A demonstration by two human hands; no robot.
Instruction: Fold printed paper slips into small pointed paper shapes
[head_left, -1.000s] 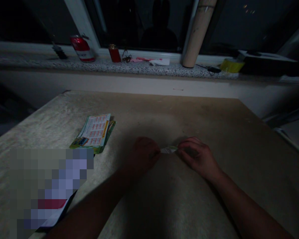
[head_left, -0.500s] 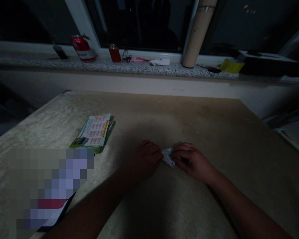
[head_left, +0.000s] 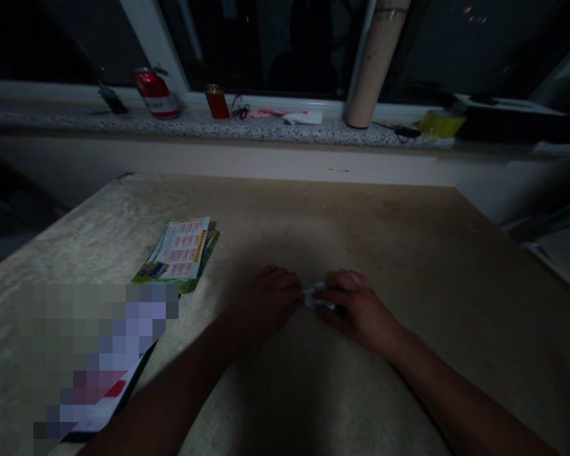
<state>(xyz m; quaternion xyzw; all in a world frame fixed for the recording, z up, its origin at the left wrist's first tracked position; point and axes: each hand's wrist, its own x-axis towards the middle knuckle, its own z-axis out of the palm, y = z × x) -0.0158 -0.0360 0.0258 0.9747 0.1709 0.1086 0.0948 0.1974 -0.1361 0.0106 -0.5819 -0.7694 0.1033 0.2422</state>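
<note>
Between my hands, low over the middle of the table point(head_left: 285, 221), is a small folded piece of printed paper point(head_left: 312, 296). My left hand point(head_left: 278, 296) has its fingers closed at the paper's left edge. On the other side, my right hand point(head_left: 351, 301) pinches the paper, its thumb and index finger lying over the right part. The fingers cover much of the paper, so its full fold is hidden. Further left lies a stack of printed cards point(head_left: 178, 253) with calendar-like grids on top.
A lit, partly blurred-out screen device point(head_left: 118, 380) lies at the left beside my forearm. On the speckled windowsill point(head_left: 180, 130) stand a red can point(head_left: 156, 95), a small red container point(head_left: 217, 102), a cardboard tube point(head_left: 375, 69) and a yellow tape roll point(head_left: 441, 124).
My right thumb and fingers have moved left over the paper, covering more of it. My left hand has shifted slightly left. The paper looks flatter and more folded.
</note>
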